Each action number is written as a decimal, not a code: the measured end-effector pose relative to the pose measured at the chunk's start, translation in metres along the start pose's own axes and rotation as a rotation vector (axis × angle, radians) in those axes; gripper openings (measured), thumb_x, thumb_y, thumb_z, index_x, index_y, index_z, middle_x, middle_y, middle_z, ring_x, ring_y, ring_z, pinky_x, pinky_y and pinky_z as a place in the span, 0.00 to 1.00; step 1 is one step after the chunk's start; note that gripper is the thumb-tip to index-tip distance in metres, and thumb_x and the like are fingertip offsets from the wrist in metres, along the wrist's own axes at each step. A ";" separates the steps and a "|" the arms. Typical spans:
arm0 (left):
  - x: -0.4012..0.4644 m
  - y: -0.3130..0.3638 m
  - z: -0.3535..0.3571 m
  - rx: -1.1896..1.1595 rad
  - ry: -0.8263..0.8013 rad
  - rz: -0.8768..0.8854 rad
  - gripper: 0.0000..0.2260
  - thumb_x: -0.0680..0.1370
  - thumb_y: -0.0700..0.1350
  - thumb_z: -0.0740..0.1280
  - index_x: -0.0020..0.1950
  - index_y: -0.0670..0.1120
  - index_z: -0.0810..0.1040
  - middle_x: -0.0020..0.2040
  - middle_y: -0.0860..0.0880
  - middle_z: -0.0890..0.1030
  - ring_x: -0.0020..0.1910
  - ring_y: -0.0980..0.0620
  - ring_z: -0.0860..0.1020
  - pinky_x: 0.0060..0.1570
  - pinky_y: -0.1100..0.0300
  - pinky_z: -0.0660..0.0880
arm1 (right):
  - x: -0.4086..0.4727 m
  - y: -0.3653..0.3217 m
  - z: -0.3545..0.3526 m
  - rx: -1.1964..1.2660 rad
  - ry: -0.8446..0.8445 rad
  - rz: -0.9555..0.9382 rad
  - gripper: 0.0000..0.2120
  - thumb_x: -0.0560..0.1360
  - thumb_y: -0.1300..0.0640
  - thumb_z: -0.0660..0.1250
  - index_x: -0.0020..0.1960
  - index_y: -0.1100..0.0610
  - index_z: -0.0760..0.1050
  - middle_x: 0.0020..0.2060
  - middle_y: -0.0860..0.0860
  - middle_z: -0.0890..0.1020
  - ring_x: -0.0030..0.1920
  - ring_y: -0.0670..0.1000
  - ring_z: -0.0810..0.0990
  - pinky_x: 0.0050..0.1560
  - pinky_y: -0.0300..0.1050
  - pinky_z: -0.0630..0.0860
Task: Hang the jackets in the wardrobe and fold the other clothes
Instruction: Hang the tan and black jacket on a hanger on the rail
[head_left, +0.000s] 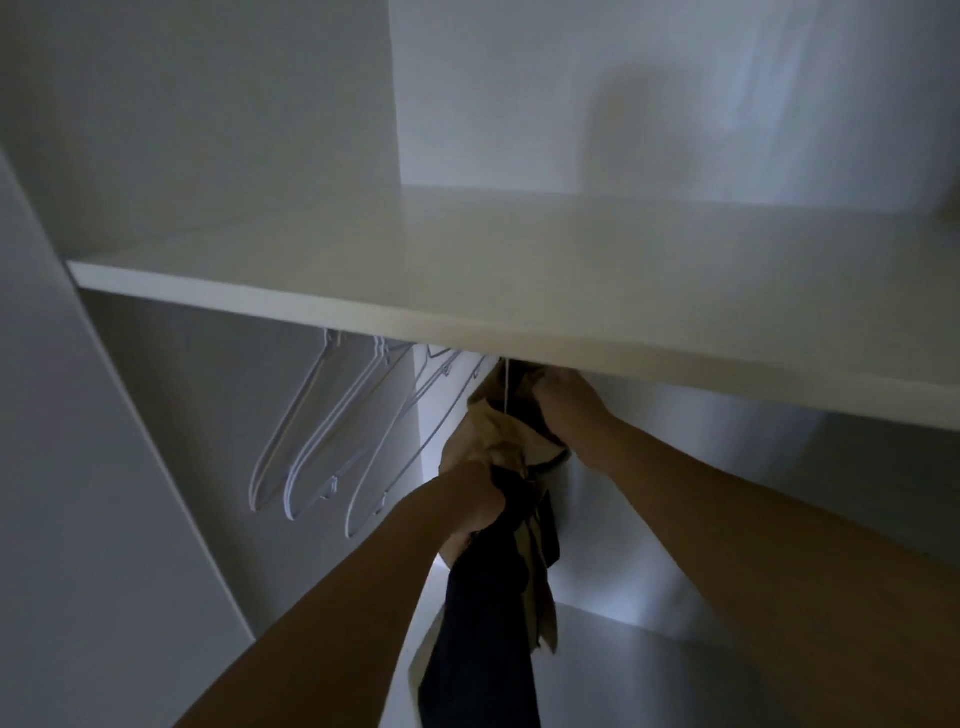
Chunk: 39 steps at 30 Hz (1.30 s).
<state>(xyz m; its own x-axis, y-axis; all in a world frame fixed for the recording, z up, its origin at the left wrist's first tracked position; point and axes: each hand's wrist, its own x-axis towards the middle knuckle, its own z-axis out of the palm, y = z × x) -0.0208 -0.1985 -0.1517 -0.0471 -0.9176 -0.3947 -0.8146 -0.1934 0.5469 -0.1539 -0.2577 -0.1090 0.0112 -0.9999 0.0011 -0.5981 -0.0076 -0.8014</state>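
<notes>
Two hands (475, 499) (563, 400) grip one jacket (488, 597) beside three white hangers (332, 436).

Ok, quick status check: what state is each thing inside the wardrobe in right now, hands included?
jacket: dark and tan, bunched, hanging under the shelf, gripped by both hands.
left hand: grips the jacket lower down.
right hand: holds the jacket's top, just under the shelf.
empty hangers: white, hanging bare, left of the jacket.
shelf: bare where visible.

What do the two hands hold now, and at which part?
Both hold the jacket. The left hand grips its bunched middle; the right hand holds its top, just under the shelf. Whether it hangs on the rail cannot be told.
</notes>
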 end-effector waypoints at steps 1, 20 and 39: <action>-0.009 -0.002 -0.004 0.059 0.037 0.025 0.14 0.83 0.44 0.58 0.64 0.38 0.72 0.60 0.41 0.77 0.59 0.44 0.77 0.57 0.57 0.73 | -0.014 -0.004 -0.001 -0.031 -0.002 -0.020 0.16 0.81 0.63 0.55 0.64 0.69 0.72 0.59 0.62 0.77 0.59 0.61 0.75 0.61 0.53 0.72; -0.118 0.057 0.085 0.624 0.360 1.029 0.16 0.82 0.51 0.53 0.65 0.44 0.70 0.59 0.46 0.75 0.57 0.46 0.73 0.58 0.55 0.66 | -0.321 0.059 -0.066 -0.269 0.439 0.506 0.25 0.79 0.60 0.59 0.75 0.57 0.62 0.73 0.56 0.66 0.71 0.56 0.67 0.69 0.43 0.62; -0.615 -0.035 0.316 0.617 -0.171 1.987 0.15 0.82 0.48 0.54 0.65 0.44 0.69 0.61 0.46 0.75 0.59 0.46 0.73 0.64 0.53 0.66 | -0.938 -0.016 0.072 -0.292 1.062 1.242 0.23 0.78 0.60 0.58 0.73 0.56 0.64 0.72 0.53 0.68 0.70 0.53 0.68 0.69 0.46 0.63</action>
<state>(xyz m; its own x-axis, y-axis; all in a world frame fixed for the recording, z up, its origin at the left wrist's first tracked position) -0.1460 0.4822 -0.1609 -0.9116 0.3513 0.2135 0.3539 0.9349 -0.0273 -0.0973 0.6806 -0.1407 -0.9985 0.0444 -0.0326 0.0547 0.8679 -0.4938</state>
